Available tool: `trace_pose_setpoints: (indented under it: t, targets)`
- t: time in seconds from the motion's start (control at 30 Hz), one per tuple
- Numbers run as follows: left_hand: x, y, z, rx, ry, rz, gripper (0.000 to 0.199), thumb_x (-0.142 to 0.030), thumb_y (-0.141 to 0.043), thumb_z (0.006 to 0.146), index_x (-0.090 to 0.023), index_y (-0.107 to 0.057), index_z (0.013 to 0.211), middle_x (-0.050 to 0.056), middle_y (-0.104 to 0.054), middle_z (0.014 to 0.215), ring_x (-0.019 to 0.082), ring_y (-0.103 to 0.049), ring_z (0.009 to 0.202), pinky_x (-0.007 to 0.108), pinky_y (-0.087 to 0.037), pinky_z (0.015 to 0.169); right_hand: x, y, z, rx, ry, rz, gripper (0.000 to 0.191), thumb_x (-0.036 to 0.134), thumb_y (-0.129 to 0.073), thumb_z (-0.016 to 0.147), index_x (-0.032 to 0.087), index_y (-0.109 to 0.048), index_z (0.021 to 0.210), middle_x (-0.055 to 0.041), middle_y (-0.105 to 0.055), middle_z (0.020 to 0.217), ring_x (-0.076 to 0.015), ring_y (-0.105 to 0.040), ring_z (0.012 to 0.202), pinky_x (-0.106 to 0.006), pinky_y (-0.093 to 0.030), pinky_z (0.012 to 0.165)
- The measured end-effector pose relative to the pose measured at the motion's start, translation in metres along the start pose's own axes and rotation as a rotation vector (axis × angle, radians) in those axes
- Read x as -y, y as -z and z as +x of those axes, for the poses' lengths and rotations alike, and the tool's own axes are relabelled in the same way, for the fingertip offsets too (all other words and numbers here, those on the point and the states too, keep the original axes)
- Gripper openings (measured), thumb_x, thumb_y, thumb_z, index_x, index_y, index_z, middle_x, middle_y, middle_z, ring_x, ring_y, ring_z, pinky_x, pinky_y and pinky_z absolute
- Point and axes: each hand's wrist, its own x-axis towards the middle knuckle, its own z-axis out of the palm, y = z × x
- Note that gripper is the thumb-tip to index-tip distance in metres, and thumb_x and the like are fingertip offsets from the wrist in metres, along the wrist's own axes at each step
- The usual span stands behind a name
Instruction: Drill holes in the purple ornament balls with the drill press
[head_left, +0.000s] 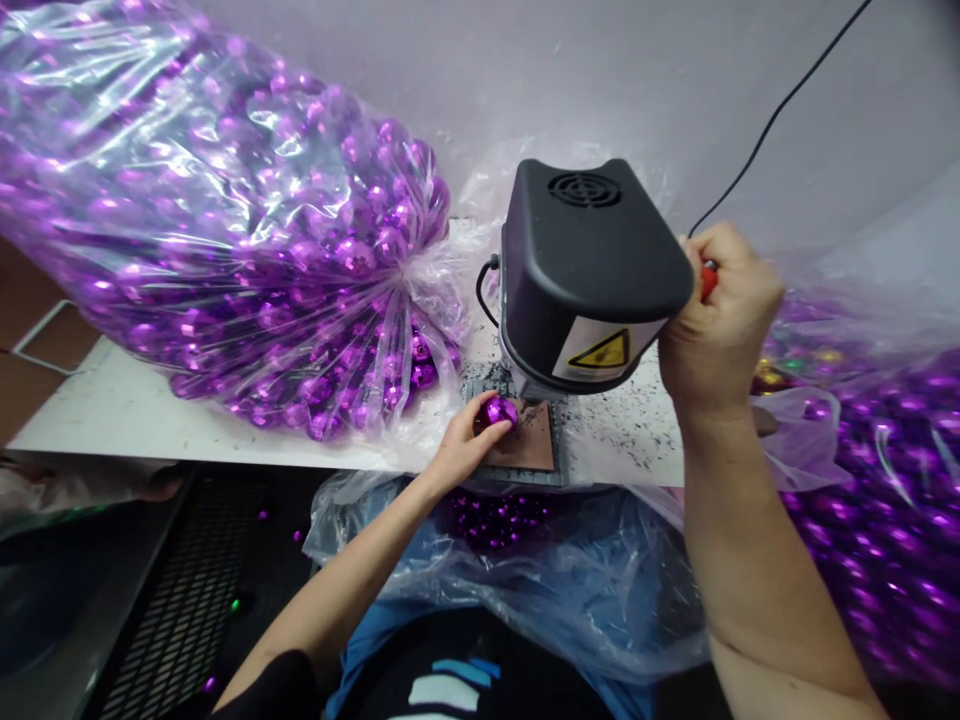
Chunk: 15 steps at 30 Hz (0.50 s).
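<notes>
My left hand (pixel 470 442) pinches a shiny purple ball ornament (pixel 501 410) between thumb and fingers, just above a brown pad (pixel 531 450) on the machine's base. Over the pad stands a black bench press machine (pixel 592 270) with a vent on top and a yellow warning label; its head hides most of its lower part. To the right, my right hand (pixel 720 310) is wrapped round a lever with a red part (pixel 708 280) showing between the fingers.
A large clear bag of purple balls (pixel 300 240) lies left on the white table (pixel 135 410). More purple balls (pixel 892 500) fill a bag at right. An open plastic bag (pixel 592 590) with balls hangs over my lap. Dark flecks litter the tabletop. A black cord (pixel 780 115) runs up the wall.
</notes>
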Motion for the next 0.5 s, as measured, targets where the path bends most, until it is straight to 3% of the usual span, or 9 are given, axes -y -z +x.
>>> trace_pose_setpoints:
  t: [0.3, 0.5]
  targets:
    - [0.005, -0.014, 0.001, 0.073, -0.302, 0.313, 0.044, -0.037, -0.064, 0.090, -0.021, -0.052, 0.129, 0.010, -0.062, 0.126, 0.025, -0.059, 0.118, 0.044, -0.046, 0.103, 0.001, 0.002, -0.001, 0.008, 0.015, 0.028, 0.039, 0.042, -0.048, 0.092, 0.012, -0.043, 0.067, 0.0051, -0.028, 0.061, -0.0002, -0.024, 0.059, -0.019, -0.022, 0.057]
    - [0.000, -0.021, -0.001, 0.050, -0.303, 0.438, 0.043, -0.029, -0.071, 0.084, -0.021, -0.054, 0.123, 0.008, -0.064, 0.122, 0.026, -0.058, 0.114, 0.043, -0.044, 0.099, 0.000, 0.000, -0.003, -0.007, 0.013, 0.038, 0.035, 0.037, -0.051, 0.090, 0.011, -0.044, 0.068, 0.0050, -0.030, 0.061, -0.0003, -0.025, 0.060, -0.019, -0.021, 0.058]
